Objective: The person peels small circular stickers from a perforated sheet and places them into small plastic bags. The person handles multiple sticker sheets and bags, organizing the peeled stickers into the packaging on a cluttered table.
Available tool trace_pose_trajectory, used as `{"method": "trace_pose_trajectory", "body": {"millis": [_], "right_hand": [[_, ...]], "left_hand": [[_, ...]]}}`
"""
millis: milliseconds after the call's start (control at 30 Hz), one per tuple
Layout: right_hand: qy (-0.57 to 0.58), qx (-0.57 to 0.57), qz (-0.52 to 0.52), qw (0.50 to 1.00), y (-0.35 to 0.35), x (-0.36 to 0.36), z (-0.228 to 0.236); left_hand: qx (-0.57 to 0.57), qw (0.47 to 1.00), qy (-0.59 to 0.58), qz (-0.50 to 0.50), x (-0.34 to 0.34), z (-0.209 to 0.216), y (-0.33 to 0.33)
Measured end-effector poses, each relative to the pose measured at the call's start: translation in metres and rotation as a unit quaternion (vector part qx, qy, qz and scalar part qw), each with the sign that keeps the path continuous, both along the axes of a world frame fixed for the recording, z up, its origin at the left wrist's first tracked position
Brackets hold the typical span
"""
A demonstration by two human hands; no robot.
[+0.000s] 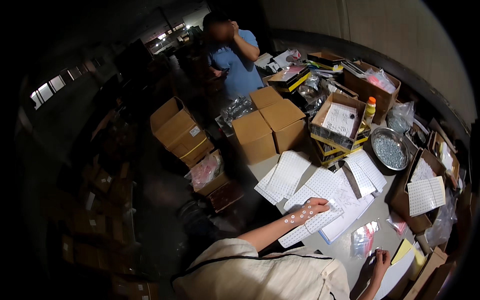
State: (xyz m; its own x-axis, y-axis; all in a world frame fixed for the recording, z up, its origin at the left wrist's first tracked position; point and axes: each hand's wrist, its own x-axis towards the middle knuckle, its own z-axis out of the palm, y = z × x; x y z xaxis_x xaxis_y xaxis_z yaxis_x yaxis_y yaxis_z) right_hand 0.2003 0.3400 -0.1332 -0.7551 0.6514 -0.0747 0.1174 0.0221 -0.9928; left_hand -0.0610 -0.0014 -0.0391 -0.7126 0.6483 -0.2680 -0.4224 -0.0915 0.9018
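Note:
My left hand (pixel 315 208) is closed at the fingertips on a small clear plastic bag (pixel 335 206), over a sheet of round white stickers (pixel 300 234). Several round white stickers dot the back of this hand and the wrist. More sticker sheets (pixel 287 172) lie fanned out beyond it, some on printed paper (pixel 350 197). By the table's near right part, my right hand (pixel 382 260) has its fingers pinched together; what they hold, if anything, is too small to make out. Just beyond it lies a pile of clear plastic bags with red edges (pixel 364 239).
Closed cardboard boxes (pixel 270 122) stand at the far table edge. A metal bowl of small metal parts (pixel 390 149), an orange-capped bottle (pixel 370 107) and an open box (pixel 340 120) crowd the right. A person in a blue shirt (pixel 240 67) stands beyond; an open carton (pixel 180 132) is left.

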Motion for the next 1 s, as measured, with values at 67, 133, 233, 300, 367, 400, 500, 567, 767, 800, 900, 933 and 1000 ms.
{"method": "trace_pose_trajectory", "body": {"millis": [67,133,233,300,367,400,500,567,767,800,900,933,1000], "right_hand": [[0.017,-0.038,0.011,0.999,0.004,-0.006,-0.002],[0.005,0.054,-0.012,0.998,0.021,0.006,-0.033],[0.003,0.103,-0.011,0.995,0.026,0.008,-0.037],[-0.003,0.095,-0.002,0.995,0.026,0.01,-0.032],[0.003,0.085,0.009,0.996,0.02,0.006,-0.021],[0.008,0.076,0.015,0.997,0.021,0.006,-0.02],[-0.013,0.074,0.023,0.997,0.02,0.006,-0.013],[-0.05,0.143,0.039,0.988,0.037,0.012,-0.036],[-0.074,0.207,0.043,0.975,0.065,0.023,-0.082],[-0.061,0.141,0.046,0.987,0.063,0.025,-0.077],[-0.054,0.055,0.086,0.993,0.052,0.021,-0.055],[-0.056,0.048,0.099,0.992,0.049,0.022,-0.044],[-0.044,0.02,0.104,0.993,0.039,0.021,-0.03]], "left_hand": [[-0.015,0.999,-0.028,0.044,-0.01,-0.045,-0.01],[0.011,0.999,-0.052,0.003,-0.022,-0.045,-0.007],[-0.096,0.987,-0.081,0.102,-0.009,0.005,-0.009],[-0.085,0.988,-0.107,0.074,-0.023,-0.019,-0.009],[-0.101,0.985,-0.118,0.07,-0.027,-0.018,-0.009],[-0.092,0.984,-0.131,0.078,-0.032,-0.028,-0.007],[0.003,0.986,-0.165,-0.035,-0.051,-0.058,-0.014],[0.02,0.982,-0.187,-0.018,-0.049,-0.055,-0.006],[-0.011,0.988,-0.151,-0.027,-0.051,-0.065,-0.005],[-0.006,0.988,-0.15,-0.027,-0.051,-0.065,-0.005],[-0.002,0.99,-0.141,-0.012,-0.048,-0.063,-0.016],[-0.004,0.991,-0.134,-0.013,-0.047,-0.058,-0.016],[-0.006,0.992,-0.128,-0.018,-0.048,-0.059,-0.014]]}}
